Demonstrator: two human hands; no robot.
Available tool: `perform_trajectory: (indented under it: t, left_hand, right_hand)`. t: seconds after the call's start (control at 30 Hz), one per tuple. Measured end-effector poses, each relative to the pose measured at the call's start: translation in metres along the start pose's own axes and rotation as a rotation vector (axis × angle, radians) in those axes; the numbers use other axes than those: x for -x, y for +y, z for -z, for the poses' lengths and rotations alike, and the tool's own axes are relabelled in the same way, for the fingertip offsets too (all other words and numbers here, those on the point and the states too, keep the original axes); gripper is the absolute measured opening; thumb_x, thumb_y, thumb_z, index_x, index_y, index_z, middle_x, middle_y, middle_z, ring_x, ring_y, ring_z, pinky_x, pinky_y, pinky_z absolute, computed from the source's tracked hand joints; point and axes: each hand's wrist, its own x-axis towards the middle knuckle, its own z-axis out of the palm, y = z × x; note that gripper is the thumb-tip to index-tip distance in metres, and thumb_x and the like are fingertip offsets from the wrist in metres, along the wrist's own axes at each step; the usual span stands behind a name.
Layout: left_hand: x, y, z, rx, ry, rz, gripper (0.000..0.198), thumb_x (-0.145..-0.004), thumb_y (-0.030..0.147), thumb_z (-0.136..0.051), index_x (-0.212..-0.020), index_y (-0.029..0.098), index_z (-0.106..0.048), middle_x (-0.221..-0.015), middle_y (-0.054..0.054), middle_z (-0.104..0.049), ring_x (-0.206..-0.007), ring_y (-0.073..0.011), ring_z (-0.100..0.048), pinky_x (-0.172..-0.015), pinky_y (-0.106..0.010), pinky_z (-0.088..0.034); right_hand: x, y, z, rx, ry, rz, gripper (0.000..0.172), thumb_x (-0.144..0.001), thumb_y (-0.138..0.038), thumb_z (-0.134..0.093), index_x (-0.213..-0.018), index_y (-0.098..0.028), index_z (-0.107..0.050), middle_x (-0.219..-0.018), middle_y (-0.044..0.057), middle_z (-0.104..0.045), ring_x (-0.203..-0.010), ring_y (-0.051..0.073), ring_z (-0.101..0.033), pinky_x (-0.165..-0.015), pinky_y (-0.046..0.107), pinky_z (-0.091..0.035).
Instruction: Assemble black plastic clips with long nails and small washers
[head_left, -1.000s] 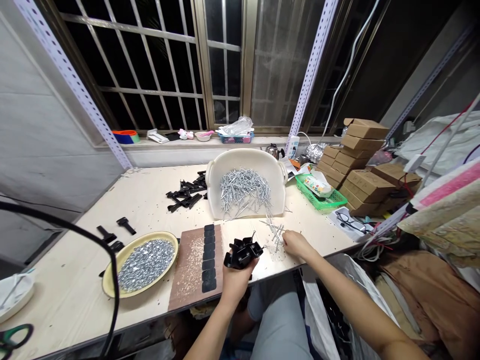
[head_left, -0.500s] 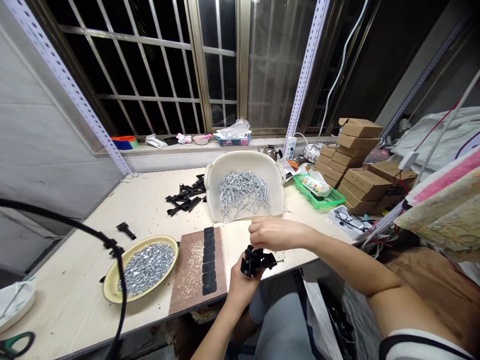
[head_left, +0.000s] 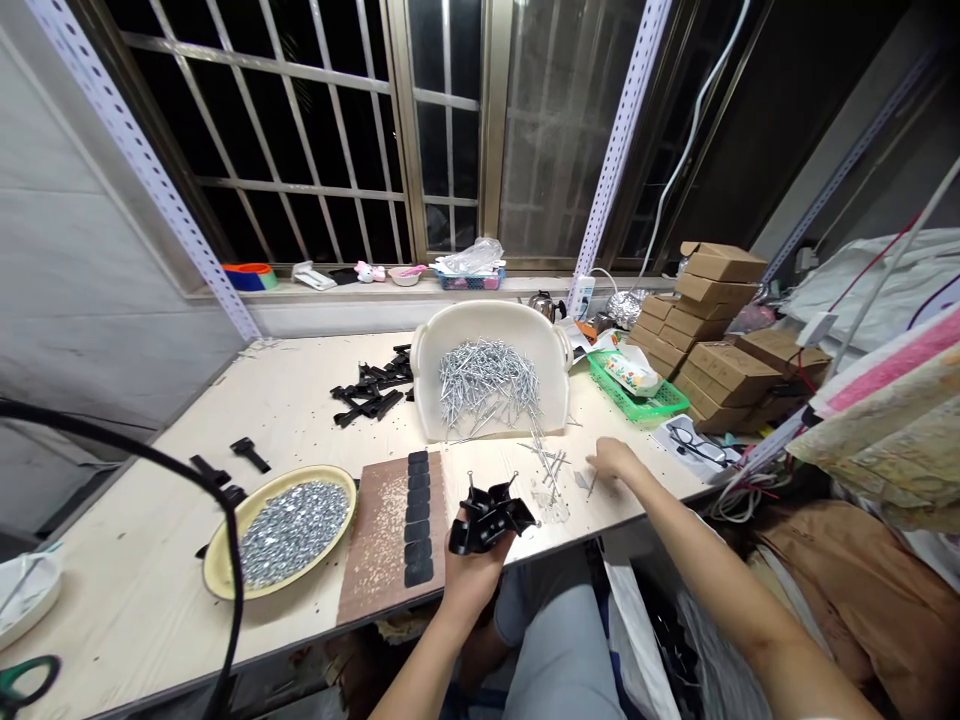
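Note:
My left hand [head_left: 476,575] is closed around a bunch of black plastic parts [head_left: 491,520] above the front table edge. Two long metal screws [head_left: 514,478] stick up from these parts, heads upward. To the right, my right hand [head_left: 615,460] is low over the tabletop, its fingers bent down and together. A thin screw [head_left: 592,486] shows right under its fingertips, apparently pinched there. Several loose screws [head_left: 553,470] lie between the hands, by a small clear plastic piece [head_left: 553,508]. Behind them, a white plastic tub [head_left: 491,322] on its side holds a heap of screws [head_left: 487,380].
A yellow dish [head_left: 217,580] of small metal pieces and a brown board [head_left: 375,560] with a row of black pads [head_left: 418,525] stand left. More black parts [head_left: 375,390] lie behind. A green basket [head_left: 652,408], glasses [head_left: 694,440] and cardboard boxes [head_left: 724,370] occupy the right. A black cable [head_left: 238,540] crosses the left foreground.
My right hand has moved away from the black parts, rightward and down to the tabletop. The left hand has shifted slightly left, still holding the parts, and the upright screws now show.

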Motion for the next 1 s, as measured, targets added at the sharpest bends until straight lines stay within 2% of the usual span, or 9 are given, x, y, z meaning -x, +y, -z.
perform_trajectory:
  t: [0.03, 0.13, 0.23, 0.3, 0.37, 0.47, 0.57, 0.67, 1.0]
  left_hand:
    - [0.000, 0.001, -0.001, 0.001, -0.003, -0.006, 0.036, -0.056, 0.027, -0.070, -0.089, 0.016, -0.060, -0.083, -0.007, -0.069, -0.079, -0.0218, -0.064, -0.072, -0.033, -0.050]
    - [-0.003, 0.001, -0.003, -0.011, 0.022, -0.025, 0.037, -0.058, 0.027, -0.070, -0.092, 0.015, -0.060, -0.083, -0.008, -0.069, -0.080, -0.0225, -0.064, -0.073, -0.034, -0.049]
    - [-0.007, 0.001, -0.004, -0.044, 0.043, -0.009, 0.038, -0.060, 0.026, -0.070, -0.094, 0.014, -0.060, -0.086, -0.009, -0.069, -0.083, -0.0224, -0.063, -0.075, -0.032, -0.048]
    - [-0.009, 0.000, -0.004, -0.064, 0.037, 0.003, 0.036, -0.060, 0.026, -0.069, -0.093, 0.014, -0.060, -0.087, -0.009, -0.069, -0.084, -0.0221, -0.063, -0.076, -0.031, -0.047]
    - [-0.010, -0.001, -0.005, -0.082, 0.026, 0.002, 0.034, -0.059, 0.025, -0.070, -0.090, 0.014, -0.061, -0.084, -0.008, -0.069, -0.083, -0.0217, -0.063, -0.076, -0.031, -0.047]
    - [-0.009, -0.004, -0.009, -0.110, 0.001, -0.036, 0.031, -0.059, 0.023, -0.069, -0.088, 0.014, -0.061, -0.083, -0.006, -0.069, -0.080, -0.0203, -0.063, -0.074, -0.030, -0.046]
    - [-0.007, -0.003, -0.011, -0.117, -0.028, -0.063, 0.032, -0.061, 0.022, -0.067, -0.091, 0.014, -0.060, -0.081, -0.004, -0.068, -0.077, -0.0194, -0.063, -0.071, -0.028, -0.046]
    - [-0.004, 0.001, -0.011, -0.089, -0.060, -0.055, 0.032, -0.062, 0.023, -0.066, -0.092, 0.015, -0.060, -0.082, -0.004, -0.068, -0.077, -0.0193, -0.063, -0.069, -0.027, -0.047]
    - [-0.004, 0.000, -0.011, -0.058, -0.044, -0.030, 0.035, -0.060, 0.026, -0.067, -0.093, 0.014, -0.061, -0.084, -0.005, -0.068, -0.078, -0.0210, -0.063, -0.071, -0.030, -0.047]
  right_hand:
    - [0.002, 0.007, -0.013, -0.013, -0.022, -0.046, 0.007, -0.069, -0.015, -0.061, -0.075, -0.011, -0.061, -0.067, 0.012, -0.061, -0.068, 0.026, -0.059, -0.058, 0.033, -0.040]
    - [0.007, 0.015, -0.034, -0.077, -0.024, -0.131, 0.020, -0.064, -0.010, -0.061, -0.084, -0.012, -0.059, -0.073, 0.012, -0.062, -0.070, 0.026, -0.059, -0.058, 0.032, -0.041]
    - [0.009, 0.005, -0.028, -0.167, 0.061, -0.085, 0.030, -0.070, -0.012, -0.054, -0.100, -0.013, -0.053, -0.078, 0.008, -0.062, -0.074, 0.021, -0.059, -0.063, 0.030, -0.043]
    - [0.015, -0.012, -0.013, -0.380, 0.201, 0.042, 0.026, -0.077, -0.017, -0.048, -0.103, -0.014, -0.050, -0.079, 0.006, -0.060, -0.074, 0.017, -0.058, -0.065, 0.028, -0.045]
    - [0.030, -0.035, 0.008, -0.731, 0.354, 0.254, 0.020, -0.080, -0.024, -0.048, -0.098, -0.015, -0.051, -0.078, 0.005, -0.059, -0.071, 0.015, -0.058, -0.064, 0.027, -0.047]
    - [0.060, -0.073, 0.038, -1.048, 0.358, 0.542, 0.017, -0.076, -0.026, -0.058, -0.090, -0.017, -0.057, -0.079, 0.004, -0.061, -0.071, 0.015, -0.058, -0.065, 0.028, -0.048]
    - [0.082, -0.101, 0.050, -1.007, 0.255, 0.664, 0.015, -0.074, -0.020, -0.059, -0.089, -0.018, -0.060, -0.080, 0.003, -0.062, -0.071, 0.014, -0.058, -0.068, 0.027, -0.048]
    - [0.090, -0.114, 0.046, -0.884, 0.208, 0.721, 0.013, -0.074, -0.015, -0.057, -0.086, -0.019, -0.061, -0.078, 0.002, -0.062, -0.071, 0.014, -0.057, -0.068, 0.028, -0.047]
    - [0.089, -0.110, 0.032, -0.719, 0.197, 0.819, 0.018, -0.077, -0.020, -0.059, -0.095, -0.021, -0.062, -0.081, 0.003, -0.063, -0.080, 0.016, -0.056, -0.076, 0.031, -0.043]
